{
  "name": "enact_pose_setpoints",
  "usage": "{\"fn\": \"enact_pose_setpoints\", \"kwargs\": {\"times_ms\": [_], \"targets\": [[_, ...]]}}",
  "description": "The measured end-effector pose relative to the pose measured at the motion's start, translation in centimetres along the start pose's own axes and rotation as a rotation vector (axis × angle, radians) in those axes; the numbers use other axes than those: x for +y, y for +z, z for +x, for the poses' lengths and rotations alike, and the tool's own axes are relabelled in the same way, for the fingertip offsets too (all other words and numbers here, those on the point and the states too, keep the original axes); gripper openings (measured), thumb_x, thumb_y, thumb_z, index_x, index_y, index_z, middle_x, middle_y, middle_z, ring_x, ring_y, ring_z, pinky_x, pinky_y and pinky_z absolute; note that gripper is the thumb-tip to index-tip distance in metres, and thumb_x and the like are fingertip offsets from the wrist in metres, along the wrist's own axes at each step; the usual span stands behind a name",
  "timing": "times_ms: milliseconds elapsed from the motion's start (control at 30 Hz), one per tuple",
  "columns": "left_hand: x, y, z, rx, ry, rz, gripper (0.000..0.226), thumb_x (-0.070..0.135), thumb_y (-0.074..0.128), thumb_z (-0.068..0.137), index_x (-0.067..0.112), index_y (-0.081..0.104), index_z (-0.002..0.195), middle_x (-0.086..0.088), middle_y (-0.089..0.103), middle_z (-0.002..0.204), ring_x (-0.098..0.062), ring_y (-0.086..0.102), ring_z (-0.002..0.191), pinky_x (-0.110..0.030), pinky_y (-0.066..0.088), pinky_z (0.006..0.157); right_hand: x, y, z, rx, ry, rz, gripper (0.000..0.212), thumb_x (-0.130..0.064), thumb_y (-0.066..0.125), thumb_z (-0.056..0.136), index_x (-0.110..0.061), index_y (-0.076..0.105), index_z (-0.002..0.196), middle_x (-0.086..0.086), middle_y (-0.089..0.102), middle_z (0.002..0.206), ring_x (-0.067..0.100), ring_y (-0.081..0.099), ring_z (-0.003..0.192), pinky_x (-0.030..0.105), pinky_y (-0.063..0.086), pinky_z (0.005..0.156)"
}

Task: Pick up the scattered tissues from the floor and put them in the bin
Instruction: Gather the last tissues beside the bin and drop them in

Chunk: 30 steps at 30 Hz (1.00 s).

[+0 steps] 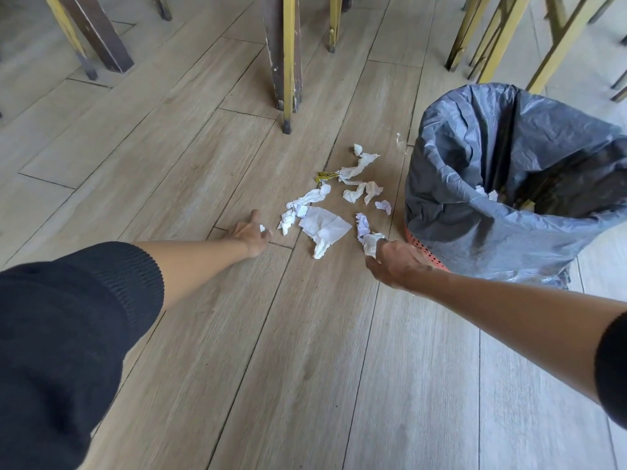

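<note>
While both arms reach toward the floor (237,334), the right hand (395,264) pinches a crumpled tissue (370,241) at the near edge of the pile, beside the bin (509,184). The left hand (251,234) has its fingers curled around a small white scrap (262,227). Roughly 7 loose tissues (324,228) lie scattered between the hands and the table leg (285,62).

Risks:
1. Thin tissue may tear if pulled while part of it drags on the floor.
2. The gripped piece appears to touch a neighbouring wad; lifting could scatter it.
3. The slack liner (458,137) sags inward; a careless drop may land outside the opening.
</note>
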State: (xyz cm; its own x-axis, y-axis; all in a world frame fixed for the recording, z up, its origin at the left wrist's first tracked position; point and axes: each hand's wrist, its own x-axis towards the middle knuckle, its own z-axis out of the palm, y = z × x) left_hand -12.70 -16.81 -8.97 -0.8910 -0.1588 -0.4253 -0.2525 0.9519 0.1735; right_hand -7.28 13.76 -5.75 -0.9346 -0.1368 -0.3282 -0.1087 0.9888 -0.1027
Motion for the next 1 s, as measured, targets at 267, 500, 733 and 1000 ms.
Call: {"fn": "enact_pose_setpoints", "kwargs": {"times_ms": [267, 500, 733, 1000], "targets": [[0.6, 0.4, -0.1, 0.023, -0.008, 0.046, 0.026, 0.020, 0.044, 0.103, 0.001, 0.050, 0.120, -0.020, 0.058, 0.126, -0.035, 0.058, 0.110, -0.030, 0.038, 0.074, 1.6, 0.6, 1.3, 0.040, 0.058, 0.045, 0.056, -0.034, 0.055, 0.097, -0.003, 0.032, 0.137, 0.019, 0.069, 0.103, 0.033, 0.069, 0.092, 0.037, 0.056, 0.075], [-0.9, 2.1, -1.1, -0.002, 0.228, -0.021, 0.036, 0.042, 0.045, 0.101, 0.006, 0.042, 0.104, -0.015, 0.058, 0.107, -0.031, 0.059, 0.093, -0.038, 0.049, 0.074, 0.9, 1.2, 1.8, 0.005, 0.009, 0.078, 0.037, -0.039, 0.057, 0.096, -0.024, 0.045, 0.126, 0.010, 0.068, 0.093, 0.028, 0.063, 0.076, 0.031, 0.048, 0.059], [-1.8, 1.1, -1.8, -0.125, 0.378, 0.005, 0.012, 0.019, 0.049, 0.100, 0.012, 0.046, 0.110, -0.004, 0.039, 0.114, -0.019, 0.051, 0.099, -0.027, 0.037, 0.082, -0.6, 2.1, 1.6, 0.006, -0.070, 0.039, 0.022, -0.033, 0.055, 0.096, -0.021, 0.056, 0.115, 0.006, 0.067, 0.106, 0.025, 0.064, 0.089, 0.037, 0.055, 0.076], [2.0, 0.4, -2.1, 0.019, 0.422, -0.091, 0.019, -0.002, 0.045, 0.092, 0.006, 0.040, 0.108, -0.018, 0.055, 0.106, -0.031, 0.059, 0.094, -0.046, 0.052, 0.081, -1.3, 1.2, 0.6, -0.054, -0.076, 0.088, 0.016, -0.030, 0.058, 0.091, -0.016, 0.055, 0.099, 0.005, 0.065, 0.095, 0.022, 0.061, 0.081, 0.031, 0.048, 0.065]]}}
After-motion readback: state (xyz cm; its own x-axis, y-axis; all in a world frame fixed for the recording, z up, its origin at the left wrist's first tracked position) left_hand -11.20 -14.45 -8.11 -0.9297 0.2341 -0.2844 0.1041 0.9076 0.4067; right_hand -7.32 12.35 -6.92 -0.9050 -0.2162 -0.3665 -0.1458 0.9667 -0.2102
